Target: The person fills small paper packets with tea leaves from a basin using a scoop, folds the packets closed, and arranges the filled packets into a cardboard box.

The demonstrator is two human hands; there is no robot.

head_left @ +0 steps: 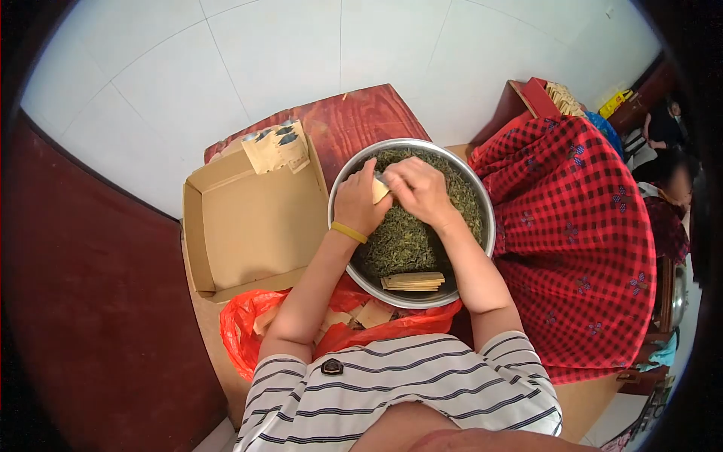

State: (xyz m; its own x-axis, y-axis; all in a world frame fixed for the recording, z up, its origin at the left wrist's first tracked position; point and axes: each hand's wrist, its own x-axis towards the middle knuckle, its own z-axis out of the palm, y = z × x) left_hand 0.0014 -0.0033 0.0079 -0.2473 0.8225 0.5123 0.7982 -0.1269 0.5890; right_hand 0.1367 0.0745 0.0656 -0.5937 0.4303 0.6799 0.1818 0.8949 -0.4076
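Note:
A large metal bowl (488, 226) holds dried green leaves (399, 245). Over its upper part, my left hand (359, 197) is closed round a small pale paper packet (380, 190). My right hand (419, 188) meets it from the right, its fingers bent together at the packet's top edge; a small greyish bit shows between the hands, too small to make out. Near the bowl's lower edge a stack of flat tan packets (413, 282) lies inside, touching neither hand.
An open cardboard box (260, 218) stands left, printed packets (277, 148) on its far corner. Below is a red plastic bag (241, 331) with packets. Red checked cloth (580, 248) hangs at right; beyond it people (670, 177) are partly visible.

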